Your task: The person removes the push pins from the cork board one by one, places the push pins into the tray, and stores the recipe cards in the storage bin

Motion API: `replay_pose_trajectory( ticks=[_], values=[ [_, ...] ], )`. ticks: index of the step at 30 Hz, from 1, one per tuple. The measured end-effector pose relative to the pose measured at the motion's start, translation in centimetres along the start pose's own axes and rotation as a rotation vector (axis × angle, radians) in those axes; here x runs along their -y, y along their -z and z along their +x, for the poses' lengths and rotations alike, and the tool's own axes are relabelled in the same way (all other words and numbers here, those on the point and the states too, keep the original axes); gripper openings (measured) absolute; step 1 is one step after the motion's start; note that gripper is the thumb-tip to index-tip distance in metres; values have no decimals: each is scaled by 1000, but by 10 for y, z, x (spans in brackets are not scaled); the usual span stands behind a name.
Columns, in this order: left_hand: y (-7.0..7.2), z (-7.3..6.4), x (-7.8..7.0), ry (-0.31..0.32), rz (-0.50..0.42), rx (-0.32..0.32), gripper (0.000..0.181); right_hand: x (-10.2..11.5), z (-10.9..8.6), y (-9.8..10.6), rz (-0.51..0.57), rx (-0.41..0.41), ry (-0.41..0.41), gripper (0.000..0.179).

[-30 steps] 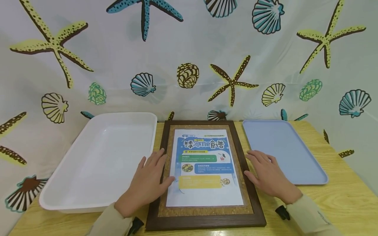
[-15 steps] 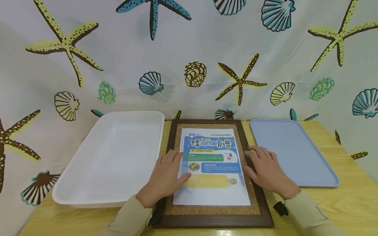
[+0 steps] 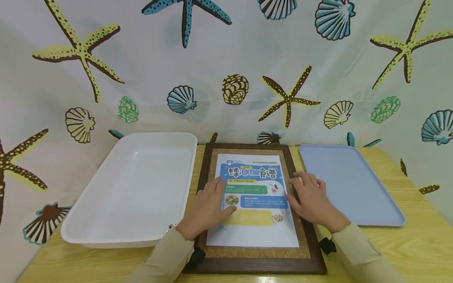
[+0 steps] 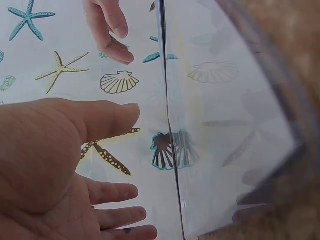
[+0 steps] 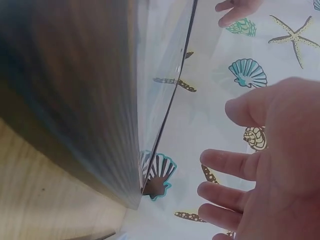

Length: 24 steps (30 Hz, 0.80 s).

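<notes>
A sheet of paper (image 3: 251, 236) printed with a colourful poster in Chinese lies on a cork board (image 3: 260, 252) with a dark brown wooden frame (image 3: 255, 265). Over the left part of the sheet is my left hand (image 3: 209, 206), its fingers straight and slightly spread. My right hand (image 3: 316, 201) hovers over the right side of the frame, fingers loosely bent, fingertips at the sheet's right edge. In the left wrist view, the hand's fingers are extended, with nothing between them, beside the glossy sheet (image 4: 225, 165). The right wrist view has the right palm bare beside the frame (image 5: 85, 75).
A deep white tray (image 3: 129, 188) stands on the left of the wooden table (image 3: 421, 239). On the right lies a flat pale blue tray (image 3: 357, 184). Behind the table hangs a white cloth (image 3: 212, 51) printed with starfish and shells.
My left hand has moved right, from the frame's left edge to over the paper. My right hand has shifted slightly left, toward the sheet. The head view has turned a little left.
</notes>
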<state>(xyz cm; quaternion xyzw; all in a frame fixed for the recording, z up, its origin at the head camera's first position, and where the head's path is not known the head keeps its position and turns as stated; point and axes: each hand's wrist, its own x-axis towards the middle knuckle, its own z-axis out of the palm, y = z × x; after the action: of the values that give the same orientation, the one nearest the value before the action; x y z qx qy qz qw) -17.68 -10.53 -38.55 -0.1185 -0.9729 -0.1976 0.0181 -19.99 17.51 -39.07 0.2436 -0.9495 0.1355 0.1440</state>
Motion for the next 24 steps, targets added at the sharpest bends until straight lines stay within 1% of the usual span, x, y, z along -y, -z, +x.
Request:
replay_pose_trajectory(
  ticks=[5,8,10,14,18,24],
  values=[
    [-4,7,-3,-4,-13,8,73,1,7,1,18,32,6,35],
    [-5,11,-4,9,-23,15,71,4,12,2,41,40,11,34],
    [-6,14,-5,25,-32,23,70,6,15,2,41,42,15,33],
    [-8,21,-6,38,-35,28,69,7,22,-2,37,63,5,34],
    [-11,28,-7,65,-28,53,71,8,28,-6,52,103,-11,36],
    [-13,36,-6,120,-38,113,76,10,38,-15,68,143,10,34]
  ],
)
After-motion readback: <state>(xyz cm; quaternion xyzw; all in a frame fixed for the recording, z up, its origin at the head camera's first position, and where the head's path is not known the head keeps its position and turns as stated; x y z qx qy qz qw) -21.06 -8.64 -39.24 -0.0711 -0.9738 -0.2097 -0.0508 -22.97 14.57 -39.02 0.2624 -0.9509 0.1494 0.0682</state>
